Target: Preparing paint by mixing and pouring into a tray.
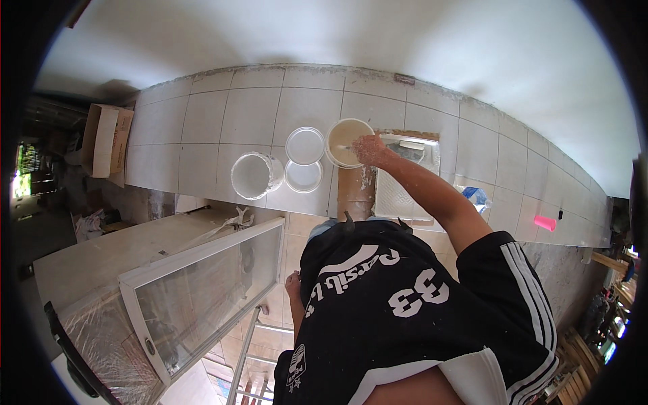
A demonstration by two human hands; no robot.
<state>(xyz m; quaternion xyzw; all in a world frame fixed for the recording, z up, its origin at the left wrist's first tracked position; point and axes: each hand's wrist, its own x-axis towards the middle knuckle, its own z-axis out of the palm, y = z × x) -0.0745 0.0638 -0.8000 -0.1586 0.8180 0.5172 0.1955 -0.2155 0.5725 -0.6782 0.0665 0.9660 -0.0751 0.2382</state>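
Note:
My right hand (pixel 370 150), dusted with white, is closed at the right rim of a cream-coloured bucket (pixel 349 123) on the tiled counter. Something slim and pale sticks out of my fingers into the bucket; I cannot make out what it is. Left of this bucket lie two round white lids (pixel 304 146), one partly over the other. Beside them stands a white bucket (pixel 255 177) with a smeared rim. My left hand (pixel 293 283) hangs low by my side, near a white-framed glass panel; its fingers are mostly hidden.
A white sink or tray (pixel 398 196) is set into the tiled counter (pixel 250 108), with brown cardboard (pixel 355 189) beside it. Rightward lie a blue-and-clear package (pixel 475 197) and a pink cup (pixel 544 223). A cardboard box (pixel 108 142) stands far left. The framed panel (pixel 209 290) and a ladder (pixel 246 351) are nearby.

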